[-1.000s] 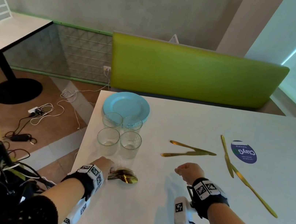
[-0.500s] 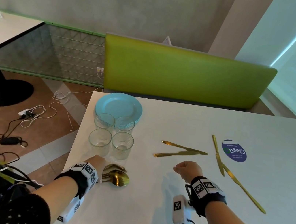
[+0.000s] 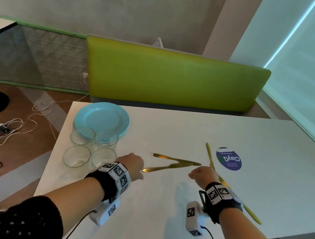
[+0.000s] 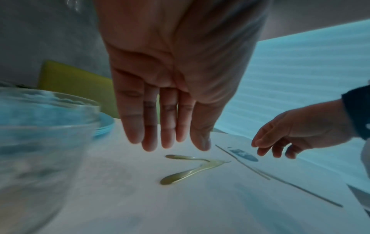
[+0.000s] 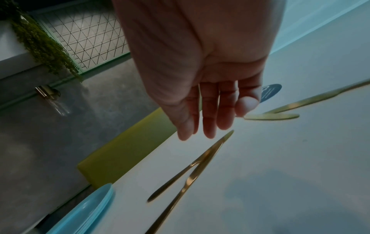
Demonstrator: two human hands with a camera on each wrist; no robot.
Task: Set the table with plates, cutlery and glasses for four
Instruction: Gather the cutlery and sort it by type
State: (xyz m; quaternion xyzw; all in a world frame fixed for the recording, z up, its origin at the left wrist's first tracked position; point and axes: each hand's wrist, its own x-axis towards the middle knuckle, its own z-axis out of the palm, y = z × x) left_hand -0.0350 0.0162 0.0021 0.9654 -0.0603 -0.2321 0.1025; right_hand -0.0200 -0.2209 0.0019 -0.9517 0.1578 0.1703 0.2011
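Observation:
A stack of light blue plates sits at the table's far left corner, with several clear glasses just in front of it. Two gold knives lie crossed at mid-table, and two more gold knives lie end to end to their right. My left hand hovers beside the glasses, close to the near knife's handle tip; its fingers are straight and hold nothing. My right hand hangs over the crossed knives' blade ends, its fingers relaxed and empty. No spoons show now.
A round blue sticker is on the white table past the right-hand knives. A green bench back runs behind the table. Cables lie on the floor to the left.
My left hand has come off the gold spoons and moved right and forward to the crossed knives. The spoons are out of sight. My right hand has shifted slightly forward.

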